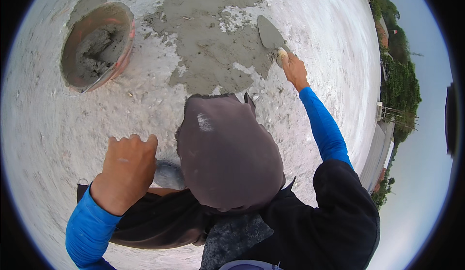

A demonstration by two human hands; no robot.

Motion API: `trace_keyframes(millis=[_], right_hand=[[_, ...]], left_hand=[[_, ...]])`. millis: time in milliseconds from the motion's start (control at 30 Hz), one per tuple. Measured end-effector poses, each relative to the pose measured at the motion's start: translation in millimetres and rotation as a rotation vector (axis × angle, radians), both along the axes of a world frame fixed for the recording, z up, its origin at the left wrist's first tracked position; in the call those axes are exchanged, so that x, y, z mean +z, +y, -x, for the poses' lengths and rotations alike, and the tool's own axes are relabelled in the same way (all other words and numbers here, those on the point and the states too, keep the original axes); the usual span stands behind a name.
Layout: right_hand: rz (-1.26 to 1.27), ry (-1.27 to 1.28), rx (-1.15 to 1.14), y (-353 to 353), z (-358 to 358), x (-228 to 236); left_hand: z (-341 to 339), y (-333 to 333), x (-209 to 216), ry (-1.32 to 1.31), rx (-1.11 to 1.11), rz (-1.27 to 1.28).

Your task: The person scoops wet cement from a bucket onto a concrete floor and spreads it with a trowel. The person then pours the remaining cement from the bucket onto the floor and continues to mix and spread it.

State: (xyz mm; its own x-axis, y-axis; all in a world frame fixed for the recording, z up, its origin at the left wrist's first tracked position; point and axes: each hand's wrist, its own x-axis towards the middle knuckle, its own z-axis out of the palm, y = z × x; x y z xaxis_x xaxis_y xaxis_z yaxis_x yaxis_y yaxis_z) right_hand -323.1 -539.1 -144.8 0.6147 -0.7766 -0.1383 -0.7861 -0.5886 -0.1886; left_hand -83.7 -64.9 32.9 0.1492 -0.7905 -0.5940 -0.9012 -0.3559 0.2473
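mortar pan (97, 47) far left of trowel (269, 33)

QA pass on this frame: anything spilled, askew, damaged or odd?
Nothing stands out as wrong. The right hand holds a trowel on the wet mortar patch, whose edges are ragged, with pale gaps. The orange basin, part-filled with mortar, sits upright beside it. The left hand is a closed fist, holding nothing visible.

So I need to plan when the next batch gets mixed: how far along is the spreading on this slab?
Done: a grey mortar patch already covers part of the pale slab. In hand: the right hand holds a trowel at the patch's right edge; the left hand is a closed fist, holding nothing visible. Left: most of the slab is bare, and the orange pan is partly filled with mortar.
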Motion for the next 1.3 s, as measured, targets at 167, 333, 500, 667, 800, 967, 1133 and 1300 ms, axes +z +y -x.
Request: trace_keyframes(millis=[167, 333, 500, 667, 800, 967, 1133, 1300], right_hand=[[-0.233, -0.151, 0.030, 15.6, -30.1, -14.6], [-0.002, -0.021, 0.074, 25.3, -57.8, -14.4], [0.003, -0.079, 0.124, 82.5, -40.1, 29.9], [-0.026, -0.002, 0.292, 139.3, -37.5, 25.2], [-0.070, 0.044, 0.148, 122.0, -10.8, 5.7], [0.018, -0.031, -0.043, 91.8, 54.8, 8.3], [-0.463, -0.405, -0.377, 119.9, 65.9, 3.4], [-0.330, -0.089, -0.145, 207.3, 108.0, 0.5]], left_hand=[[-3.1, -6.3, -6.6, 0.012, -0.027, 0.030], [-3.5, -3.4, -6.2, 0.005, -0.010, 0.028], [-2.2, 2.2, -2.2, -0.011, -0.026, 0.018], [-0.6, -7.3, -2.3, -0.011, -0.090, 0.051], [-0.9, -3.0, 6.6, 0.006, -0.115, 0.004], [2.8, 7.6, 13.3, -0.012, -0.062, -0.016], [10.8, 20.5, 11.7, -0.037, -0.217, 0.138], [9.5, 38.6, 1.2, 0.159, -0.043, 0.338]])
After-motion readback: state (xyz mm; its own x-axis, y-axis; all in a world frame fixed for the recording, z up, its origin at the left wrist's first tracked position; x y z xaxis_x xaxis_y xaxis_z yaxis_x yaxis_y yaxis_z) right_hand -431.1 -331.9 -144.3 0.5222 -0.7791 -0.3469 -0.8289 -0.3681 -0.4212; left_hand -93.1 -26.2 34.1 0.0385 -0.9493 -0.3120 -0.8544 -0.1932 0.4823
